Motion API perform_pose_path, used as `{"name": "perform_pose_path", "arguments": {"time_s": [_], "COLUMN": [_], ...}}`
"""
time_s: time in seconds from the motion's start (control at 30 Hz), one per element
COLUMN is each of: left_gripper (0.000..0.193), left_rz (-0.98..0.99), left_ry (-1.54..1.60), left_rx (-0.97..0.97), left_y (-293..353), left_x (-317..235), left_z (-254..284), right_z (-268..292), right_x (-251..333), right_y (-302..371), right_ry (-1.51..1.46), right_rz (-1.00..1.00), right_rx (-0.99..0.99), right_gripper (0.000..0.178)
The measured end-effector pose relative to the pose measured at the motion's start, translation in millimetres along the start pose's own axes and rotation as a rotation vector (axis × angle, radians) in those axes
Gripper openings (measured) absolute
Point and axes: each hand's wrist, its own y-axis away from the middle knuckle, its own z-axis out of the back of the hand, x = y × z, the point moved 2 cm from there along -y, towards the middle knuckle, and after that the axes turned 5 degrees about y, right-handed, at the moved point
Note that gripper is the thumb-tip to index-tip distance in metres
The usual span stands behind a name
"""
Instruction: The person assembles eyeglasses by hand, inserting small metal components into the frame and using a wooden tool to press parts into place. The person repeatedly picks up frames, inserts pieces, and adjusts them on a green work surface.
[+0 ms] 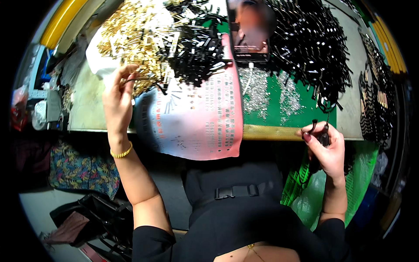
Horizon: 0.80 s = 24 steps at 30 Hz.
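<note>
My left hand (118, 105), with a yellow band at its wrist, is raised at the near edge of a heap of small gold pieces (131, 39). Its fingertips pinch a thin dark strip (136, 80). At the table's front edge on the right, my right hand (328, 150) is closed round a slim dark tool (325, 131) with a thin tip pointing away from me. A short black strip (314, 125) also sticks up by these fingers; its lower end is hidden. Beyond this hand lies a large heap of glossy black strips (310, 43).
A printed pink and blue sheet (192, 126) hangs over the table's front edge. Black pieces (196, 52) lie at its far end, beside a propped phone (249, 35) with a white cable. Small silver parts (257, 94) cover a green mat (312, 109). Black bundles (375, 91) line the right side.
</note>
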Motion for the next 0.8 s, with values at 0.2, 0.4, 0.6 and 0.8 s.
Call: {"name": "perform_pose_path", "arguments": {"time_s": [0.2, 0.4, 0.6, 0.8], "left_gripper": [0.014, 0.010, 0.008, 0.008], "left_rz": [0.105, 0.183, 0.080, 0.110], "left_ry": [0.327, 0.440, 0.378, 0.407], "left_rx": [0.567, 0.597, 0.588, 0.601], "left_y": [95.5, 136.3, 134.9, 138.1], "left_x": [-104.6, -114.6, -113.4, -109.9], "left_z": [-114.6, -162.4, -164.0, -168.1], "right_z": [-26.5, -33.3, -35.1, -31.8], "right_x": [9.3, 11.8, 4.7, 1.7], "right_y": [-3.2, -10.6, -7.0, -6.7], "right_ry": [-0.308, -0.402, -0.417, -0.415], "right_rz": [-0.025, -0.112, -0.129, -0.132], "right_rx": [0.043, 0.135, 0.118, 0.142], "right_gripper": [0.017, 0.014, 0.014, 0.015]}}
